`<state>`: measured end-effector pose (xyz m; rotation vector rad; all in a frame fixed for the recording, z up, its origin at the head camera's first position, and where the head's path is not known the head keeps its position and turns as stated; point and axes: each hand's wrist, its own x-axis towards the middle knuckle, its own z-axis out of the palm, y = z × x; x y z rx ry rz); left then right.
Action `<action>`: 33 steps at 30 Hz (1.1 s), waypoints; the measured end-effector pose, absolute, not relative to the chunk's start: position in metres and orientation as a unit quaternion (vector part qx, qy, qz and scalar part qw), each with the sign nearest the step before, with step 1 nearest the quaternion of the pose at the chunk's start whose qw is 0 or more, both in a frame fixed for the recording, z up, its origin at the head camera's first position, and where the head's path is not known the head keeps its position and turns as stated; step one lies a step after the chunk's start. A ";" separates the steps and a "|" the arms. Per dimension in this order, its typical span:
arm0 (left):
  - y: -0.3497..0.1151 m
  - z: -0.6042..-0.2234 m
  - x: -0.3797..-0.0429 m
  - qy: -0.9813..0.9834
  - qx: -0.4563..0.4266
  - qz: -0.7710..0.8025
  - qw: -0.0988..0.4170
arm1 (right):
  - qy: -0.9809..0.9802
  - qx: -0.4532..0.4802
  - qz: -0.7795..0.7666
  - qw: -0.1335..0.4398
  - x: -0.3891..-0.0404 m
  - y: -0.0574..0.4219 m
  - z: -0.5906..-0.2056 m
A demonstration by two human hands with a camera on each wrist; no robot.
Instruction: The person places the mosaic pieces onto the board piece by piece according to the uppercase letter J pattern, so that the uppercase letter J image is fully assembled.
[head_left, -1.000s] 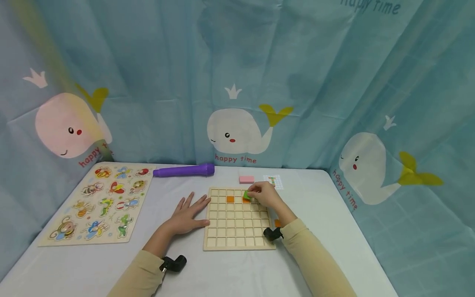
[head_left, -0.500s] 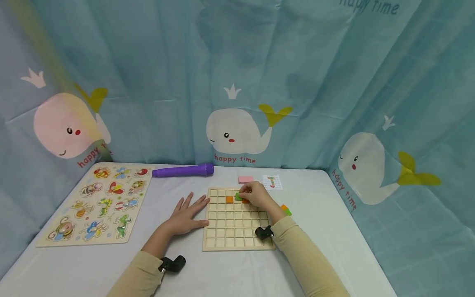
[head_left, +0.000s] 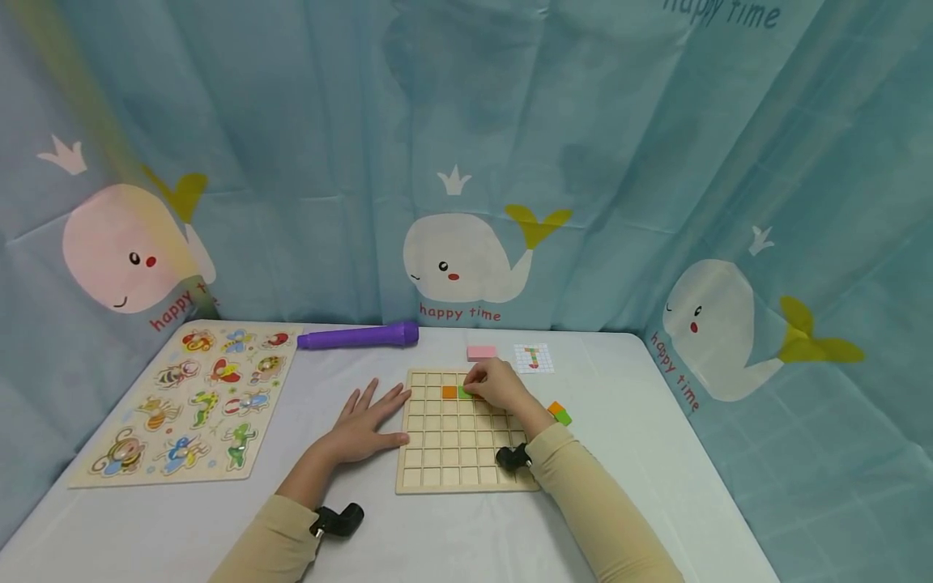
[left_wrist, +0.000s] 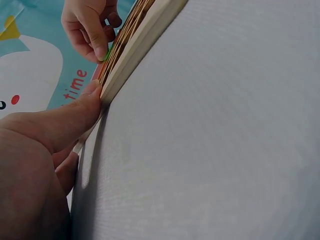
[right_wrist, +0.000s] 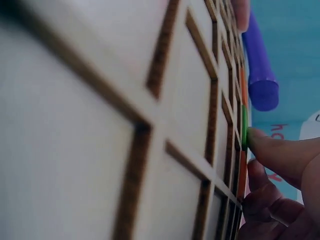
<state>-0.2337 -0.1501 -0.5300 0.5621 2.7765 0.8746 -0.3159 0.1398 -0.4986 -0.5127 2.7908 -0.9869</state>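
Note:
A wooden grid board lies on the table with square cells. My left hand rests beside it, fingers spread, with fingertips and thumb at the board's left edge. With thumb and fingers, my right hand holds a green square tile at a cell in the second row from the back. To its left, one orange tile sits in the neighbouring cell. In the right wrist view the thumb is on the green tile, and another orange tile lies on its other side; the hand covers that one in the head view.
Right of the board lie an orange tile and a green tile. Behind it are a pink block and a pattern card. A purple microphone-shaped stick and an insect puzzle board lie to the left.
My right hand has moved left with the green tile and lowered it to the cell beside the left orange tile. The left hand has stayed at the board's edge.

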 end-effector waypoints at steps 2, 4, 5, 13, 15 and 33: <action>-0.150 -0.530 -0.234 0.933 0.188 0.294 0.088 | 0.929 -0.166 -0.324 0.070 -0.315 0.139 -0.498; -0.150 -0.531 -0.234 0.932 0.188 0.296 0.088 | 0.930 -0.162 -0.323 0.072 -0.315 0.139 -0.498; -0.150 -0.531 -0.234 0.932 0.189 0.296 0.088 | 0.930 -0.160 -0.323 0.072 -0.314 0.139 -0.498; -0.150 -0.535 -0.234 0.932 0.195 0.294 0.086 | 0.919 -0.160 -0.356 0.060 -0.307 0.147 -0.492; -0.151 -0.535 -0.234 0.931 0.197 0.294 0.086 | 0.917 -0.159 -0.362 0.058 -0.304 0.150 -0.490; -0.151 -0.534 -0.234 0.932 0.194 0.294 0.084 | 0.920 -0.112 -0.375 0.010 -0.286 0.197 -0.469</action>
